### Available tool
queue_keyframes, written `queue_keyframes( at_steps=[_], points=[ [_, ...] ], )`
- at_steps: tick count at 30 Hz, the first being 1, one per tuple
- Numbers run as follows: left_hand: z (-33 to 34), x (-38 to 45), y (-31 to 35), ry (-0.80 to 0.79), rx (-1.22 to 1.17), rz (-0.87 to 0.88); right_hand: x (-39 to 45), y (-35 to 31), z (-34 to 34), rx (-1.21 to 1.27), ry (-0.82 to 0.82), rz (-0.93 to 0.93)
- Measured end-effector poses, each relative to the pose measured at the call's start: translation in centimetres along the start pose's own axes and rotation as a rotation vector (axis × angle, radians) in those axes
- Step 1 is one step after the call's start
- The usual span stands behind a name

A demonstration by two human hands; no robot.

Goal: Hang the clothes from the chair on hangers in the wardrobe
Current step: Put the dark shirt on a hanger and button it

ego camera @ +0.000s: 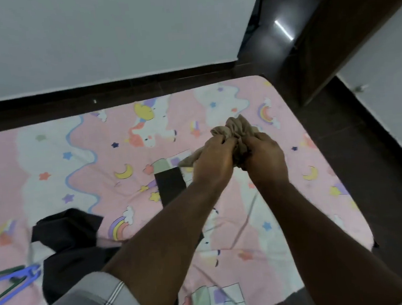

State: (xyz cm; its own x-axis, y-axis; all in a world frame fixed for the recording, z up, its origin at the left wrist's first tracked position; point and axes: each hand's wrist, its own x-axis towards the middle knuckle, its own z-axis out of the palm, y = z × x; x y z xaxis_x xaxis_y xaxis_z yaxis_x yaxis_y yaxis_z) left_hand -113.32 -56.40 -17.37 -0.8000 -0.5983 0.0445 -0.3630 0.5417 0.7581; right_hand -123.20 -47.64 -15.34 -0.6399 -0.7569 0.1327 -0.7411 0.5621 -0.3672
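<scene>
Both hands hold a bunched beige garment (238, 129) above the right part of a bed. My left hand (211, 161) grips its left side, and my right hand (263, 156) grips its right side, knuckles up. A tail of the beige cloth hangs down to the left under my left hand. A dark garment (66, 239) lies crumpled on the bed at lower left, and a dark strip of cloth (170, 185) lies under my left forearm. Blue and green plastic hangers (14, 278) lie at the bed's left edge.
The bed has a pink sheet with unicorns, rainbows and moons (126, 144). A dark wooden bed frame (116, 89) runs along a pale wall behind it. Dark floor and a dark wooden panel (331, 43) lie to the right of the bed.
</scene>
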Motion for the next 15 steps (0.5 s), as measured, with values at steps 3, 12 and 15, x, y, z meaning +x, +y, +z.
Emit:
queue_keyframes(
  at_steps=[3, 12, 15],
  points=[
    [3.1, 1.3, 3.9, -0.067, -0.115, -0.056, -0.3, 4.3, -2.8, -0.18, -0.056, 0.095],
    [3.6, -8.6, -5.4, -0.155, 0.286, -0.282, -7.3, 2.1, 5.2, -0.22, -0.251, 0.053],
    [1.3, -14.7, -10.1, -0.123, 0.32, -0.461, -11.2, -2.1, 9.6, -0.116, -0.537, -0.009]
  ],
)
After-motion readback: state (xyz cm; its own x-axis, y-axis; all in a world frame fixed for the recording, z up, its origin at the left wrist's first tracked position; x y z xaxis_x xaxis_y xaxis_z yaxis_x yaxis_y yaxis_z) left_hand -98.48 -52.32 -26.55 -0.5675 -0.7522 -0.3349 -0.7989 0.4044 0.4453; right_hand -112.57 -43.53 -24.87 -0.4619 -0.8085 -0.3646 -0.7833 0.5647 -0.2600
